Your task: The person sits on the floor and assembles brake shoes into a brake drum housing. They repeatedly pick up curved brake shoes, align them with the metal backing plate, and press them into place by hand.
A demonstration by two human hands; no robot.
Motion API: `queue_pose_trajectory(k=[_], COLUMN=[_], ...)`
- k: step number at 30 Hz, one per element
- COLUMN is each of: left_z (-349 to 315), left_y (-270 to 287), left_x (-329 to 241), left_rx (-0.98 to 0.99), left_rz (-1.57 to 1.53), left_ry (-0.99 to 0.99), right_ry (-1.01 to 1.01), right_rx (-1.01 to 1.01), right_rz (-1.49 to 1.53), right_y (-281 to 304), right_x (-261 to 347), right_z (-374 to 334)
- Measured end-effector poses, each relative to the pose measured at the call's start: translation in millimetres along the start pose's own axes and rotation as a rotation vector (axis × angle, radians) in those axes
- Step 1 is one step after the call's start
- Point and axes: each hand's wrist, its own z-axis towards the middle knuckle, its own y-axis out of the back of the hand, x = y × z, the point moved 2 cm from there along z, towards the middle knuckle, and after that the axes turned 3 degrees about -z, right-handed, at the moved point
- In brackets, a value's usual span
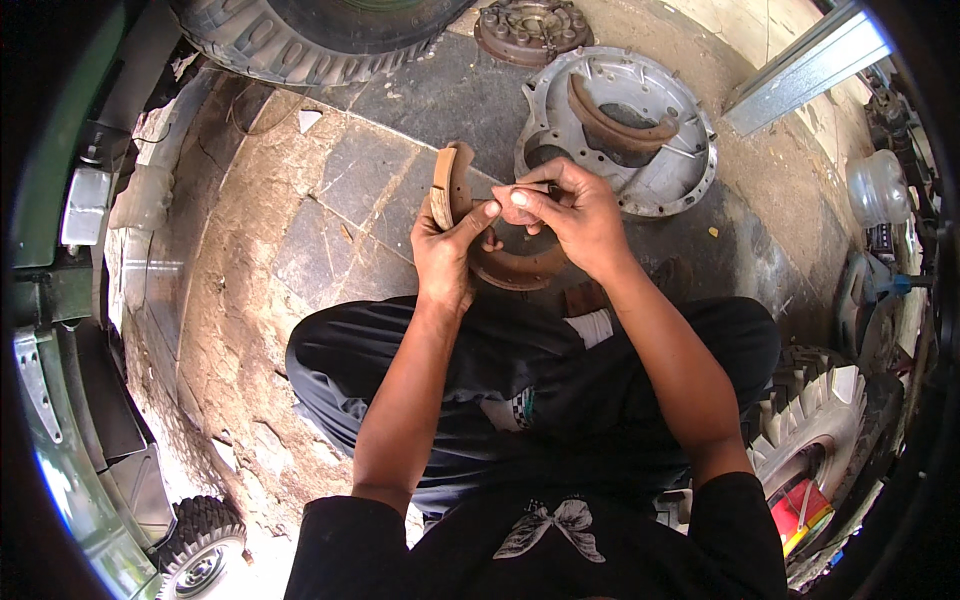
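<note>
Left hand (445, 245) gripping one brake shoe (447, 188); right hand (570, 210) pinching alongside.

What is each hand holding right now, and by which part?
The left hand holds a curved brake shoe upright by its lower end. The right hand pinches something small at its fingertips; what it is cannot be told.

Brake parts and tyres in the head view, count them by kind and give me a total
Curved brake shoes: 3, one in the left hand, one by the right hand, one inside the metal plate
Round metal backing plate: 1
Rusty hub: 1
Knobbly tyres: 3, at the top, lower left and lower right
Total: 8
</note>
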Motion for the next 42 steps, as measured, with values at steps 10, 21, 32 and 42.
queue_pose_trajectory(k=[10,21,32,42], left_z=[-1.6,-0.3,0.3,5.3], left_y=[-2.2,-0.1,-0.7,3.6], left_x=[3.0,2.1,5.3,8.7], left_rx=[0.031,0.065,0.118,0.073], left_rz=[0.052,0.032,0.164,0.2], left_ry=[0.017,0.082,0.091,0.075], right_ry=[0.033,-0.516,-0.441,-0.422], right_rx=[-0.046,0.122,0.36,0.12], right_rz=[0.058,0.505,0.2,0.283], right_y=[0.8,20.4,33.2,36.6], right_x=[-9.7,-18.9,2.3,0.9], right_z=[4.1,4.4,3.2,7.3])
